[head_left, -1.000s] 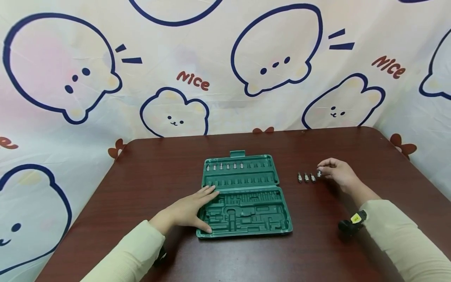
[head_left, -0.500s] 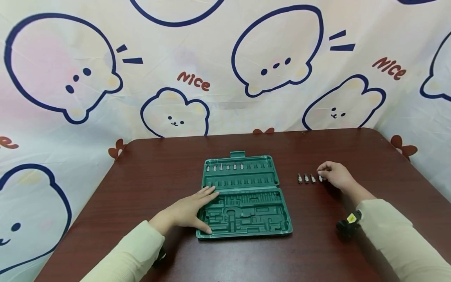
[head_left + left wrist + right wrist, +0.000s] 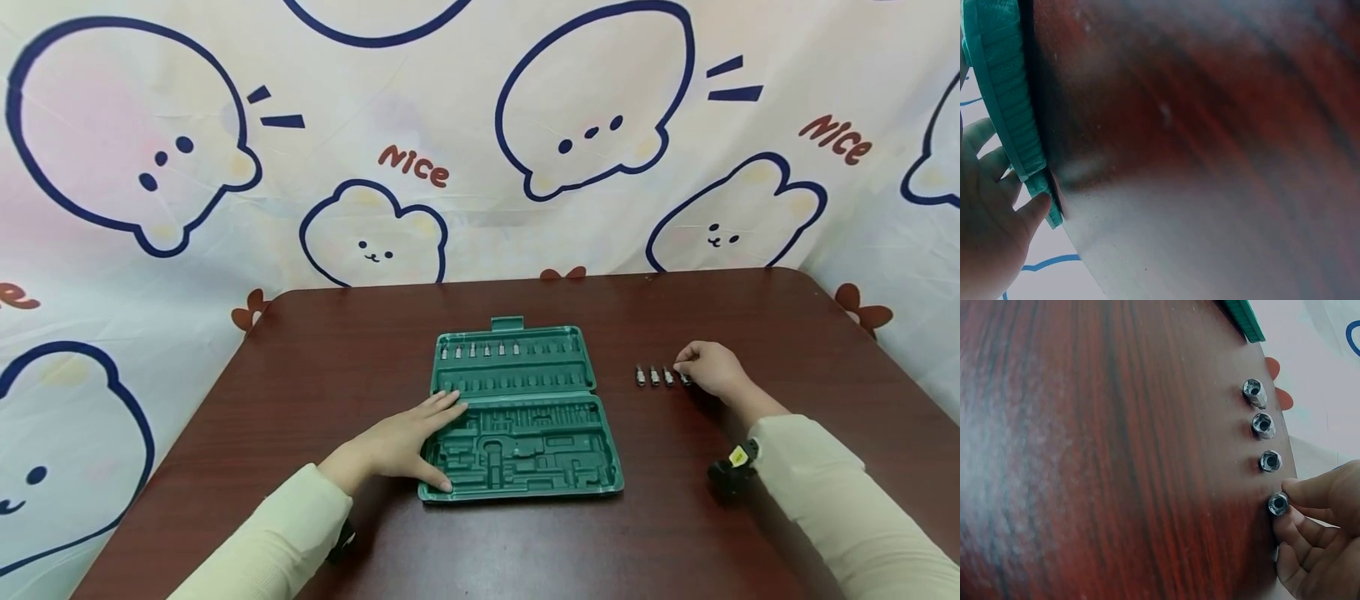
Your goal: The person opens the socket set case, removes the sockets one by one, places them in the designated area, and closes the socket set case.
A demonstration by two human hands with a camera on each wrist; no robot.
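Note:
A green tool case [image 3: 525, 397] lies unfolded on the table, with several silver socket bits [image 3: 472, 351] in the slots of its far half. My left hand [image 3: 397, 437] rests on the case's left edge, fingers spread, as the left wrist view also shows beside the green wall [image 3: 1007, 81]. To the right of the case, my right hand [image 3: 712, 370] pinches a socket bit [image 3: 1278, 504] between thumb and fingers. That bit is at the right end of a row, apart from three others [image 3: 1270, 461] on the table. Their hollow ends face the right wrist camera.
The brown table [image 3: 345, 358] extends around the case on all sides. A cloth backdrop [image 3: 480, 217] with cartoon outlines hangs behind it and at its sides. The case's latch tab [image 3: 507, 322] points toward the far edge.
My right hand has brought the pinched socket bit slightly nearer and lower, in line with the row. The left hand stays on the case. The head view has shifted slightly.

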